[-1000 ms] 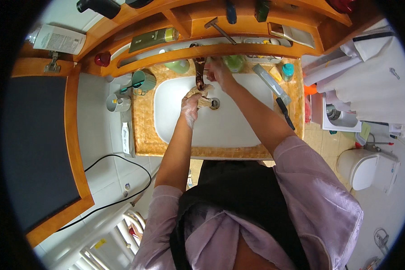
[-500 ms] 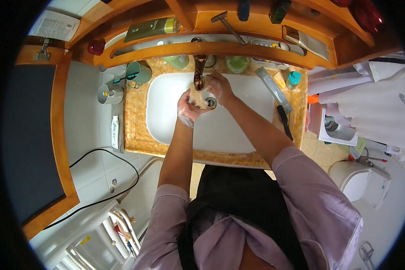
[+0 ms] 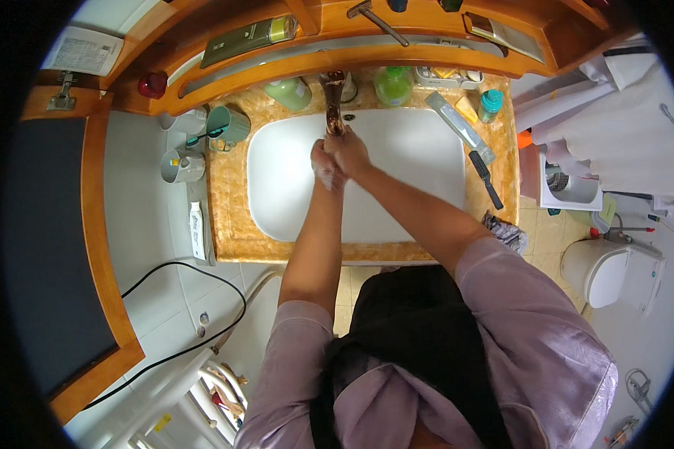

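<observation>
Sink [image 3: 419, 194] — soapy hands (clasped) [image 3: 337, 159] under tap [image 3: 334, 112].

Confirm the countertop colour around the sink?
Mottled orange-tan stone pattern on the countertop, clearest in the head view.

A home bathroom. We take the white basin [image 3: 397, 187] as our landmark: it is sunk into a marbled orange bench [image 3: 228, 217], with a bronze-coloured tap [image 3: 334, 101] at its far rim. Beyond the tap, green bottles [image 3: 393, 84] stand on the bench, and a wooden shelf [image 3: 337, 52] runs above them. To the basin's left sits a green cup [image 3: 228, 123]; well to its right, a white toilet [image 3: 610, 273] on a tiled floor [image 3: 554, 232].
</observation>
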Action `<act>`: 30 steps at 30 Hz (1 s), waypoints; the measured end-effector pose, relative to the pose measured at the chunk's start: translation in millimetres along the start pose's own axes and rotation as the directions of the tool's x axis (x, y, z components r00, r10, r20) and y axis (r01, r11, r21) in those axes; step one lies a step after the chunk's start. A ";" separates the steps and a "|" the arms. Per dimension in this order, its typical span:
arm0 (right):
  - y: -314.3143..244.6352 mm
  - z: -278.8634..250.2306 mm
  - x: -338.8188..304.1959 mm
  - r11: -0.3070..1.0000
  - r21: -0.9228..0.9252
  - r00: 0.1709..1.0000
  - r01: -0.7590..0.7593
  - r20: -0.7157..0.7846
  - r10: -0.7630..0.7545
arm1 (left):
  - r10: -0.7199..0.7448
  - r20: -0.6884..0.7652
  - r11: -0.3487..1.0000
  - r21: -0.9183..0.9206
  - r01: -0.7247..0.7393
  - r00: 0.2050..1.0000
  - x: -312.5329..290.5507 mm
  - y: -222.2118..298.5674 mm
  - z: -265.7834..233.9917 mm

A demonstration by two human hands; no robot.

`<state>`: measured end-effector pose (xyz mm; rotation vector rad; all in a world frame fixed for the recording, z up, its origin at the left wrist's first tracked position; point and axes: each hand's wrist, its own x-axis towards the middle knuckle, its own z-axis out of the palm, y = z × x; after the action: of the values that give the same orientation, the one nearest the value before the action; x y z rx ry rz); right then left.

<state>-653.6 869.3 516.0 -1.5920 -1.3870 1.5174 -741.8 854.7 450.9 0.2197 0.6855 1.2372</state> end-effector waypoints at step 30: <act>-8.9 0.0 -32.2 0.901 -0.264 0.867 0.344 -0.280 -0.413 | 0.561 -0.007 -0.067 0.996 0.054 0.828 20.0 20.3 10.4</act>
<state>-651.2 843.0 536.5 -1.4904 -1.5824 0.8524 -748.5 881.9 462.1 1.4630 2.0480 0.8646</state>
